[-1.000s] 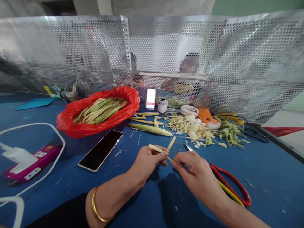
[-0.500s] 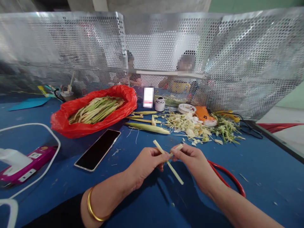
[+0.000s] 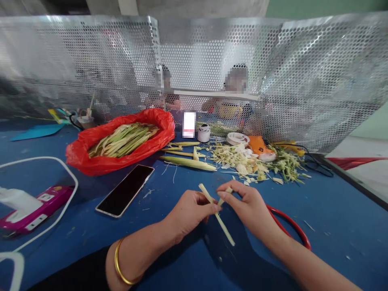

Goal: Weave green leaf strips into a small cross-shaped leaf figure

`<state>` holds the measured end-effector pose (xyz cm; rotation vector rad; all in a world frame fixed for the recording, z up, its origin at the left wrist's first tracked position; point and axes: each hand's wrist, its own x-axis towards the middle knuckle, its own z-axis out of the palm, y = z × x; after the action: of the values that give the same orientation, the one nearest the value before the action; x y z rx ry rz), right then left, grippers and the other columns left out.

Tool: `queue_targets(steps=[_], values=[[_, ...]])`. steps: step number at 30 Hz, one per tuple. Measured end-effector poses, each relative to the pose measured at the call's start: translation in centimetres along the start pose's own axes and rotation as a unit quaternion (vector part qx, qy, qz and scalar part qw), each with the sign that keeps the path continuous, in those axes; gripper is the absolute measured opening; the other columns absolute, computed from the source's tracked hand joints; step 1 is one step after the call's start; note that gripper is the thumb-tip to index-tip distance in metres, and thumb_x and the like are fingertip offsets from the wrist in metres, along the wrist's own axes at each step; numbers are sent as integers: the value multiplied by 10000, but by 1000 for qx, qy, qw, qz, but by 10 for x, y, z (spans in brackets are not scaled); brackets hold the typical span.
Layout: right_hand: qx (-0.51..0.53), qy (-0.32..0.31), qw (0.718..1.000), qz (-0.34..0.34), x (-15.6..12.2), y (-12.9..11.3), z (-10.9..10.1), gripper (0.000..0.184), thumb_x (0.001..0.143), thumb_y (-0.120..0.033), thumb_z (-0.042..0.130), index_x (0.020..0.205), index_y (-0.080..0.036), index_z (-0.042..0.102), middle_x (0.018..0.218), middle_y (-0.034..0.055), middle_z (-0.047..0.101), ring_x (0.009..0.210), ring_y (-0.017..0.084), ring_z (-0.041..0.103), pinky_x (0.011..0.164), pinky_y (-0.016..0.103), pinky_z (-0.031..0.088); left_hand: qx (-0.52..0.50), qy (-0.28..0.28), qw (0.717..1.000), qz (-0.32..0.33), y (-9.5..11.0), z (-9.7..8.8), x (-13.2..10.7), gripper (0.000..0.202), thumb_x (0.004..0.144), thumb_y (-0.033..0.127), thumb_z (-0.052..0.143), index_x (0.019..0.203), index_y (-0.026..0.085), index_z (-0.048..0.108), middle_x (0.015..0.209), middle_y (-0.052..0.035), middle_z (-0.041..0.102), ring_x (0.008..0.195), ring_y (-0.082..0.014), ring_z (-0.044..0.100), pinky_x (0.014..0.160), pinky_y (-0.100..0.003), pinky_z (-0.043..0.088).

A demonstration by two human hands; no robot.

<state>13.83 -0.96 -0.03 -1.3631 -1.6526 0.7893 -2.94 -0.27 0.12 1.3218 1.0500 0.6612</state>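
Note:
My left hand (image 3: pixel 189 212) pinches a long pale green stalk strip (image 3: pixel 224 231) that slants down to the right over the blue table (image 3: pixel 333 226). Just right of it, my right hand (image 3: pixel 247 206) is closed on a second short pale strip (image 3: pixel 228 191), fingertips almost touching the left hand's. A gold bangle (image 3: pixel 120 268) circles my left wrist. Red-handled scissors (image 3: pixel 291 226) lie partly hidden behind my right hand.
A red plastic bag (image 3: pixel 91 155) holding green stalk strips sits at left, a black phone (image 3: pixel 125 190) in front of it. Whole stalks (image 3: pixel 189 163) and a pile of trimmings (image 3: pixel 251 161) lie ahead. A pink power strip (image 3: pixel 33 208) with white cable is far left. Perforated metal screen (image 3: pixel 303 81) behind, people beyond it.
Both hands have drawn closer together. The long strip has turned from level to slanting downward. My right hand now covers more of the scissors.

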Motion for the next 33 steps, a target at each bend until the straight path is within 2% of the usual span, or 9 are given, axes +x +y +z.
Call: queue_targets(steps=[3,8,13,16,20,23,25,29,33], values=[[-91,22,992,-87,-4,-4,0,149,791,-276,644,930,-250,690,960,32,688,936,229,603,862,375,406,49,-7,999,6,-1,2,-2,304,738,404,626,575,157,556,465,69,403,474,-83,333,485,-246,226],[-135,9,974,-183,-12,-7,5,94,825,-189,657,757,-246,624,793,-42,680,802,159,627,1017,411,285,103,-33,994,27,0,6,-6,332,750,351,574,510,182,418,480,75,327,494,-76,275,501,-254,188],[-119,60,971,-199,-16,-7,6,160,849,-129,581,724,-223,550,736,-30,638,775,158,611,945,389,343,96,-38,994,44,2,8,-9,335,742,389,584,526,179,436,544,63,290,558,-90,257,517,-255,192],[-113,83,973,-186,-18,-6,9,155,854,-152,576,718,-219,546,756,-3,641,801,181,600,814,348,398,90,-50,994,44,0,8,-9,321,748,342,581,517,183,425,525,65,303,539,-87,265,511,-255,198],[-108,55,978,-168,-16,-6,7,156,874,-199,554,721,-221,577,792,11,656,823,190,597,812,346,399,65,-47,996,31,-1,8,-8,304,744,337,601,516,174,484,481,57,400,491,-84,335,500,-244,242],[-50,75,992,-86,-8,-6,1,136,874,-338,562,894,-229,640,935,46,671,884,210,601,802,342,425,-2,2,1000,21,1,7,-6,340,770,409,607,546,158,556,496,20,506,503,-96,434,536,-234,324],[27,101,994,-1,-2,-5,-1,316,820,-448,606,1024,-207,629,931,62,669,853,218,606,752,332,453,-49,35,998,18,2,6,-4,364,794,445,597,584,147,600,532,-3,559,527,-100,483,574,-229,371],[159,20,982,101,1,-1,1,342,776,-518,629,760,-177,648,635,9,603,636,162,555,653,290,447,-90,26,995,19,0,4,-1,263,750,397,673,745,136,703,554,1,585,524,-97,505,570,-218,403],[166,2,983,83,-2,0,6,317,750,-445,666,588,-177,619,539,-5,560,538,128,479,566,262,396,-88,-20,996,0,0,5,-3,221,712,351,705,701,130,710,509,3,579,482,-96,495,538,-219,408]])
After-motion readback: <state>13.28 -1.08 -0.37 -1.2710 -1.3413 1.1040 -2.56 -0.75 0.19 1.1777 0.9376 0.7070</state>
